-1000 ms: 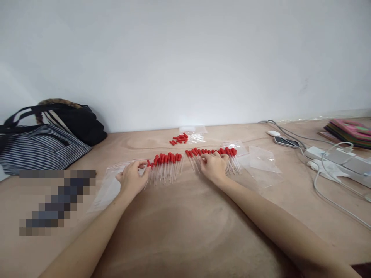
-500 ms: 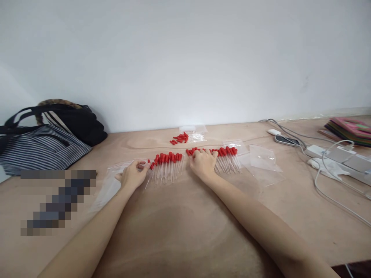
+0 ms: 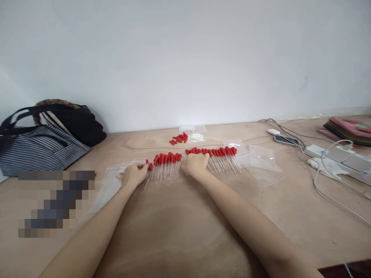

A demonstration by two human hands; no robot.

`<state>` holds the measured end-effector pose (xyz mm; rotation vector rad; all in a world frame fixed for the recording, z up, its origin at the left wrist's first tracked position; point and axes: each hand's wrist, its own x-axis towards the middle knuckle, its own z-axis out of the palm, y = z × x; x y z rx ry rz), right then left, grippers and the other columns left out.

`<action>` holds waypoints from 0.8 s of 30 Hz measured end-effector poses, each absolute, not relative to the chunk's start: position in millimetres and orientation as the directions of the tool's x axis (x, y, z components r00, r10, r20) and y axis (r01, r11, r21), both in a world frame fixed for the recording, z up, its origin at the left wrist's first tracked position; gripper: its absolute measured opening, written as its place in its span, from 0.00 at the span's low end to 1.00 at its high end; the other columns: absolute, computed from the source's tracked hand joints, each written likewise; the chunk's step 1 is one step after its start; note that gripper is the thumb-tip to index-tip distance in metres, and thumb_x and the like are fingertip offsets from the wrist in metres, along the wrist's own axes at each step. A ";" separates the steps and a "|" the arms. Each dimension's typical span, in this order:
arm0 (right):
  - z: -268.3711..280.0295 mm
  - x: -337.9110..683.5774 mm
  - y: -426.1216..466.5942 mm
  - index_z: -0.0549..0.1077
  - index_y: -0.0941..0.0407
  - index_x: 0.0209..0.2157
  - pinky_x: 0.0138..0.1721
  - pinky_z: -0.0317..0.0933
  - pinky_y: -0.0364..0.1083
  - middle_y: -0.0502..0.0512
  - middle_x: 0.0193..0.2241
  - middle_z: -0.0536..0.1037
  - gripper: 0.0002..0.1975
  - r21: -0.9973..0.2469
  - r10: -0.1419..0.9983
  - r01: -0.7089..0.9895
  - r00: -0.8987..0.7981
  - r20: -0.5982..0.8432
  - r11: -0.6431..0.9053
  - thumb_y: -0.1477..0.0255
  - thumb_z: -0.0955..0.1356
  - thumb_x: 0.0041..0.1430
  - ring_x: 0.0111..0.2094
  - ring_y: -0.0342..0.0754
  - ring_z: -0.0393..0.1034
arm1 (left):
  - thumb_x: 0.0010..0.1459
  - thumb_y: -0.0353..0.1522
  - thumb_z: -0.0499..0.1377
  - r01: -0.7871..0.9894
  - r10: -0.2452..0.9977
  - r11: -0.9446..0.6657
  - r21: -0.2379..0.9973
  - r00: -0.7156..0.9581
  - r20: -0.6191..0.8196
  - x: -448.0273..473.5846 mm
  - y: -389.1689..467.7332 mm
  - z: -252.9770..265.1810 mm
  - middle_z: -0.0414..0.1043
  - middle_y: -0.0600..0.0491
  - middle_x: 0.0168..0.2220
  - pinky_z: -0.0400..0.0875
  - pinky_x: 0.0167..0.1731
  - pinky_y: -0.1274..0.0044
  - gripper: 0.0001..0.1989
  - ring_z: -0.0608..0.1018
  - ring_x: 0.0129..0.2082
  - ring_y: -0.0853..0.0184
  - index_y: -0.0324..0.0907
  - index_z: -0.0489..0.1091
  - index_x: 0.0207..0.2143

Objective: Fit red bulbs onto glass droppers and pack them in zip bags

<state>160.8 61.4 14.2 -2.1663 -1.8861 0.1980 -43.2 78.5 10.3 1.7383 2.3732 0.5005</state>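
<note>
Two rows of clear, thin droppers with red bulbs lie on the wooden table: a left group (image 3: 166,158) and a right group (image 3: 222,151). At the outer end of the left group, my left hand (image 3: 133,173) is closed in a pinch at a small red rubber bulb (image 3: 147,161). Another red bulb sits just below its fingertips. My right hand (image 3: 195,163) bends over the near side of the right group's left end, close to the gap between the groups. Its fingertips are hidden, so I cannot see whether they grip a dropper.
Loose red bulbs (image 3: 179,138) and a clear bag of tubes (image 3: 195,135) lie farther back. Flat plastic bags rest at left (image 3: 107,187) and right (image 3: 264,164). A striped bag (image 3: 43,148) stands left; a power strip (image 3: 342,158) with cables and colourful sheets (image 3: 349,129) are right.
My right hand has shifted left along the right group, uncovering red bulbs in its middle. My left hand stays at nearly the same place, pinching by the red bulb.
</note>
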 end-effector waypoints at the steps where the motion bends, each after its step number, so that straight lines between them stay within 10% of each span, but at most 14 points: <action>1: 13.8 161.4 61.4 0.75 0.59 0.30 0.44 0.41 0.56 0.65 0.32 0.76 0.17 -0.279 0.988 0.952 0.145 0.060 -0.123 0.65 0.58 0.55 0.39 0.56 0.66 | 0.50 0.41 0.52 0.893 0.946 0.270 0.360 -0.316 0.074 -43.9 78.6 11.7 0.75 0.47 0.36 0.55 0.42 0.58 0.14 0.72 0.42 0.48 0.44 0.73 0.27; 7: 15.1 158.1 59.3 0.75 0.59 0.33 0.45 0.41 0.56 0.66 0.34 0.76 0.14 -0.249 0.992 0.962 0.124 0.022 -0.115 0.68 0.60 0.54 0.41 0.58 0.66 | 0.53 0.39 0.48 0.895 0.938 0.161 0.416 -0.270 0.218 -44.3 67.1 20.2 0.74 0.47 0.37 0.61 0.39 0.65 0.14 0.73 0.40 0.55 0.41 0.69 0.34; 14: 35.0 175.1 35.2 0.73 0.61 0.33 0.44 0.44 0.54 0.65 0.36 0.75 0.14 -0.266 0.998 0.964 0.013 0.057 0.003 0.68 0.60 0.54 0.42 0.56 0.64 | 0.54 0.35 0.49 0.710 0.722 -0.673 0.210 0.567 0.397 -7.1 17.4 14.9 0.72 0.54 0.30 0.56 0.43 0.69 0.08 0.73 0.32 0.65 0.42 0.66 0.30; 24: 11.2 272.3 -19.9 0.68 0.56 0.30 0.49 0.38 0.57 0.50 0.26 0.74 0.05 -0.347 0.896 0.848 -0.282 0.342 0.400 0.73 0.60 0.55 0.35 0.47 0.65 | 0.54 0.33 0.53 0.655 0.704 -0.707 0.267 0.686 0.183 28.9 -10.7 19.4 0.71 0.53 0.36 0.59 0.39 0.70 0.09 0.72 0.37 0.64 0.45 0.69 0.37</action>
